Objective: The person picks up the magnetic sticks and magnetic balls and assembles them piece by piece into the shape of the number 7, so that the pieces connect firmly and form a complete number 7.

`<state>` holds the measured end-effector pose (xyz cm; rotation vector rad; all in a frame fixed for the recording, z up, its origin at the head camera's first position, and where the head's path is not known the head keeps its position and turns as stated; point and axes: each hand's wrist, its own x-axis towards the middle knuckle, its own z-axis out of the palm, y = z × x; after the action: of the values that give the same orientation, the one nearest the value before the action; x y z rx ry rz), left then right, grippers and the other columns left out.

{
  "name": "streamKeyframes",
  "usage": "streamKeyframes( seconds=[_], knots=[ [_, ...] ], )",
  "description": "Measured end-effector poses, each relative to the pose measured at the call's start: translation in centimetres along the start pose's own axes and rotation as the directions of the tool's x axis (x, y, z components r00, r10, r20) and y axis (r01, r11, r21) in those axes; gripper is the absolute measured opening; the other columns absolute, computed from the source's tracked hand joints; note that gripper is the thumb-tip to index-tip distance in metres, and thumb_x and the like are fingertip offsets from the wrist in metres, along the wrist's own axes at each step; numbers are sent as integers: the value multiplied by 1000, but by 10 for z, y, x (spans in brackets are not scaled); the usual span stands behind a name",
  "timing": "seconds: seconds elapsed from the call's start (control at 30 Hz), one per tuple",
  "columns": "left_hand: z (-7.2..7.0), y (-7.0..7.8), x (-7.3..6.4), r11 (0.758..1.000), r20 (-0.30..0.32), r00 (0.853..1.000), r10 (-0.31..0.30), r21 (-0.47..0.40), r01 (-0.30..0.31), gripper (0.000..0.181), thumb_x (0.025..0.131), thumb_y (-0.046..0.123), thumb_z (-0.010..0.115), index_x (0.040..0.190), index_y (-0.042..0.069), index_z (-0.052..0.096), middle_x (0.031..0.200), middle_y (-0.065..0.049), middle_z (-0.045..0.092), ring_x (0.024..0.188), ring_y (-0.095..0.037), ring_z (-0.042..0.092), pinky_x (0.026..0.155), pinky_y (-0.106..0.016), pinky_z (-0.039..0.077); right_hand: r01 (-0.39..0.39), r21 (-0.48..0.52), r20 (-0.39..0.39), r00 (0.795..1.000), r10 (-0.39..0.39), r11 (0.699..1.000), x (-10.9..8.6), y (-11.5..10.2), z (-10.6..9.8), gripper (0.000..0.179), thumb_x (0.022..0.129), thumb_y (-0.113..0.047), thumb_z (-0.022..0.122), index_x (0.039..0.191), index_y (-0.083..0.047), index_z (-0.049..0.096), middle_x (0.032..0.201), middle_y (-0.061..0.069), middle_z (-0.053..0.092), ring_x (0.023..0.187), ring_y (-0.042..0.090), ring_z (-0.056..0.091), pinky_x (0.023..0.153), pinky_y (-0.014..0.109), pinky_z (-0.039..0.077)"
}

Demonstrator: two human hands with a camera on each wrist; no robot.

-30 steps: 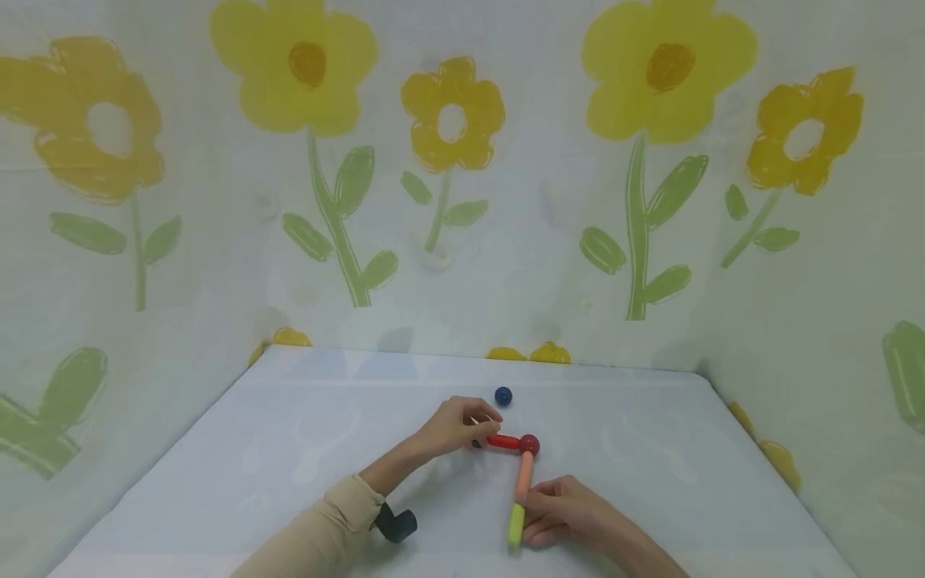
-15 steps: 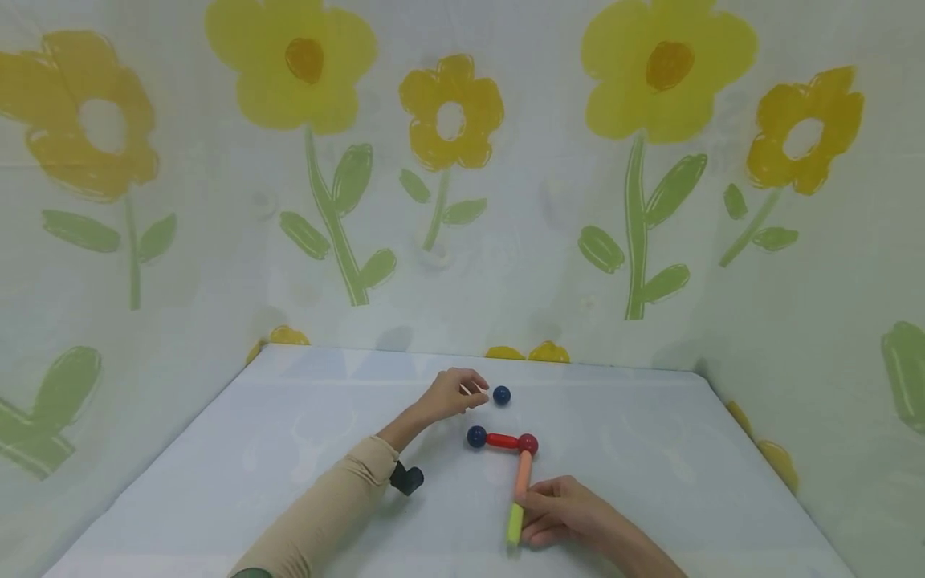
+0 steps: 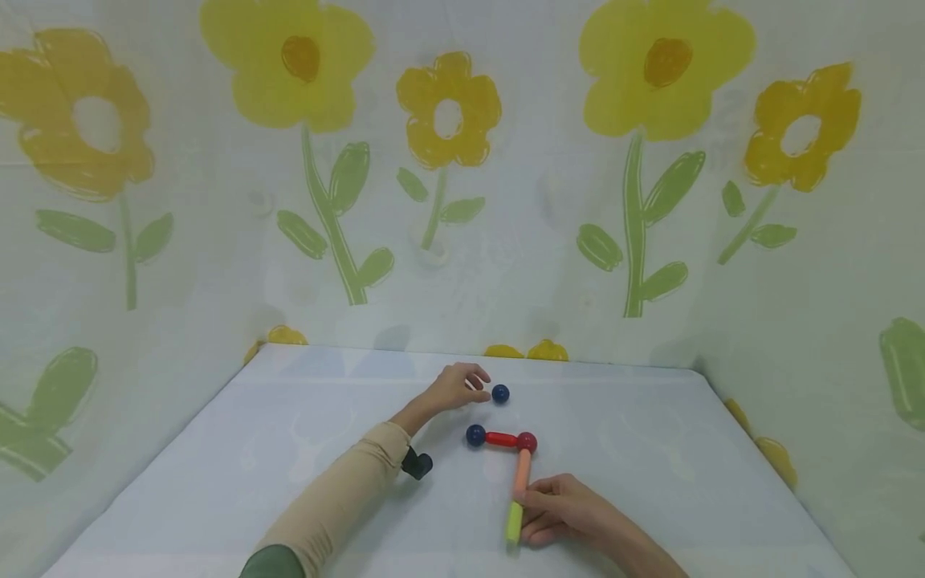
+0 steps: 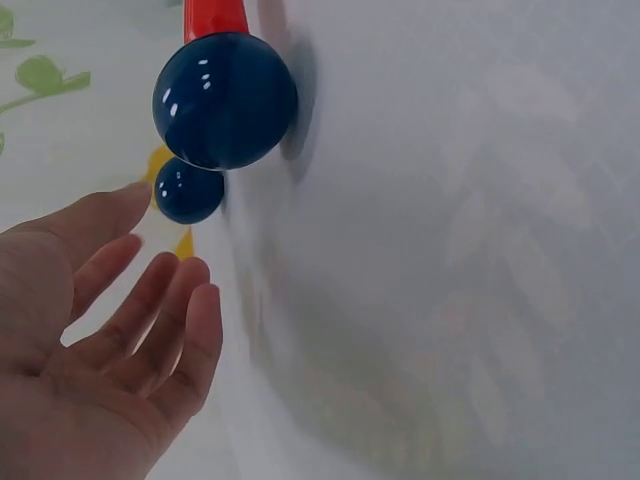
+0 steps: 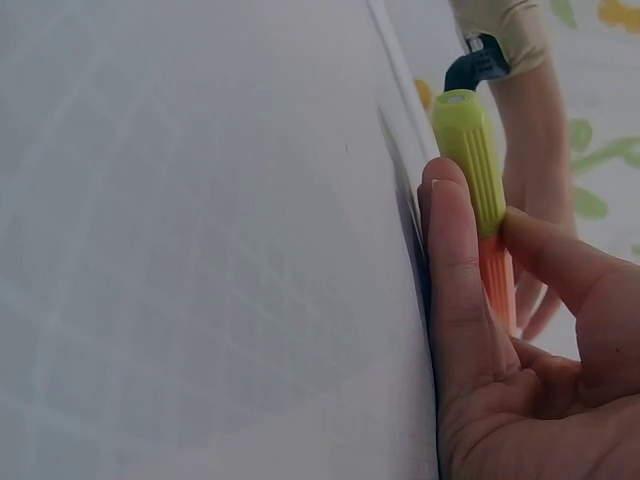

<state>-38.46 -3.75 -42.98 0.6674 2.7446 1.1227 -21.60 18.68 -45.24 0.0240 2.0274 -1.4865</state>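
Observation:
My left hand [image 3: 458, 387] hovers at the far part of the table with loosely bent fingers and nothing in them. Just right of its fingertips sits a loose dark blue ball [image 3: 500, 393]; a small gap shows between them in the left wrist view. Nearer lies a chain of magnetic building pieces: a second blue ball [image 3: 475, 435], a red rod [image 3: 502, 439], a dark red ball [image 3: 527, 442], an orange rod [image 3: 522, 472] and a yellow-green rod [image 3: 514, 523]. With thumb and fingers, my right hand [image 3: 567, 512] pinches the chain where the orange and yellow-green rods meet.
Everything rests on a white table [image 3: 672, 474], with a flower-printed curtain [image 3: 535, 241] behind and at both sides. A black wrist-camera mount [image 3: 417, 463] sticks out beneath the left sleeve [image 3: 340, 490], low over the table.
My left hand has left the chain's blue ball, uncovering it, and moved away from me to beside the loose blue ball. The right hand has kept its pinch and place.

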Motion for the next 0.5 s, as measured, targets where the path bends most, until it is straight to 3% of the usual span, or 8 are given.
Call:
streamKeyframes(
  seconds=[0.5],
  knots=[
    [12,3,18,1000,63,998,-26,-16,27,46,83,23,79,123,11,62,113,-11,68,100,-23,65,83,-36,56,-2,-24,-9,1000,1,1000,5,4,-2,54,90,-41,68,123,1,63,90,8,75,75,16,72,72,24,57]
  ],
)
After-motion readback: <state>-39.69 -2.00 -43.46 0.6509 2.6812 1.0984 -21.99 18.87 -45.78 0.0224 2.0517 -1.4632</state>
